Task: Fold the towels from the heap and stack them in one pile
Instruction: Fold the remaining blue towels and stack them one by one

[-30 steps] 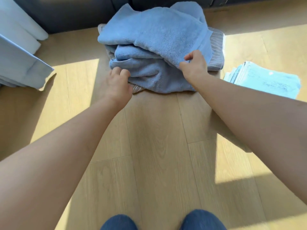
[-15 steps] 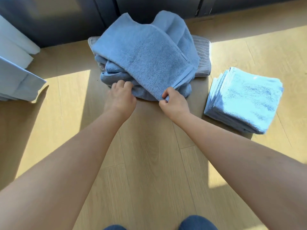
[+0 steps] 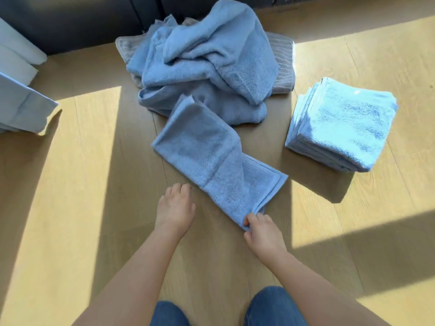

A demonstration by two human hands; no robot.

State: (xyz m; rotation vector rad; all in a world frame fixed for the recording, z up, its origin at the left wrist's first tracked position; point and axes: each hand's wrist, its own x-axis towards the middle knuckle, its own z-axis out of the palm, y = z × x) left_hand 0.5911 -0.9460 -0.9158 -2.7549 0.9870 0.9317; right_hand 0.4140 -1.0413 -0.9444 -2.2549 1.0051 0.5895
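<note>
bare floor (image 3: 82, 184) from 6 to 9 o'clock: room to spread. heap (image 3: 207, 60) at 12, crumpled, more to fold. pile (image 3: 341, 128) at 2, edges roughly square. one towel (image 3: 211, 156) stretched out at centre, far end touching heap. step, judged: starting a fold. right hand (image 3: 262, 234) pinching near corner; left hand (image 3: 175, 208) loose, holding nothing, just beside towel. next: take second corner, flatten.

Plain mid-blue terry on the towel (image 3: 211, 161) before me, with a stitched border band at its near end. The heap (image 3: 207, 67) is that same blue. Beneath it peeks a grey cloth (image 3: 282, 69), finely ribbed in stripes. My pile (image 3: 341, 128) glows a paler sky blue. The floor (image 3: 70, 184) is light wood grain, and my jeans (image 3: 275, 307) are dark blue.
</note>
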